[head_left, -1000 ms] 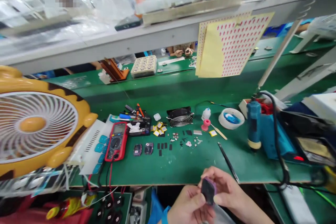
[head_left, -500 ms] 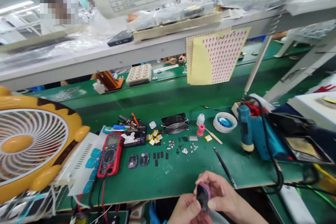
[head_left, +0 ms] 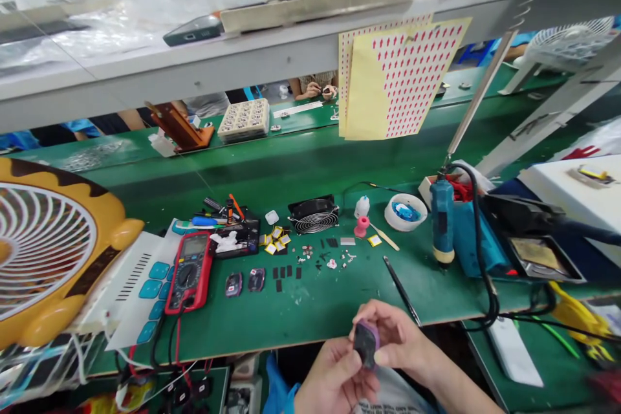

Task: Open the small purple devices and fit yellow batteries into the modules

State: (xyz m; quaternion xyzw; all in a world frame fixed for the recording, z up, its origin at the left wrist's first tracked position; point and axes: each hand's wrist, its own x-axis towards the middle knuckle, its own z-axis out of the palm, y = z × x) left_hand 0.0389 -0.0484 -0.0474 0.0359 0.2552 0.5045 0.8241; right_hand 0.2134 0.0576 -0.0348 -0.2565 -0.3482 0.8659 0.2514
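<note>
A small case with a dark face and purple edge (head_left: 365, 343) is held between both hands just past the bench's front edge. My left hand (head_left: 334, 372) grips it from the lower left, thumb on its dark face. From the right, my right hand (head_left: 395, 336) pinches its purple side, with fingers curled over the top. Fingers hide part of its outline. Two similar dark cases (head_left: 233, 284) lie on the green bench to the left, beside several small black rectangular pads (head_left: 283, 273). Black tweezers (head_left: 402, 290) rest right of my hands.
A red multimeter (head_left: 189, 272) and a yellow fan (head_left: 53, 252) stand at left. Yellow-edged battery cells (head_left: 275, 240), a black cooling fan (head_left: 314, 215) and a white bowl (head_left: 406, 212) are farther back. A blue electric screwdriver (head_left: 442, 223) hangs at right. Across the bench, another person's hands (head_left: 323, 90) are visible.
The view has tilted down and shifted, so the bench things appear higher and farther left. Both hands keep holding the purple-edged case, with little change in grip.
</note>
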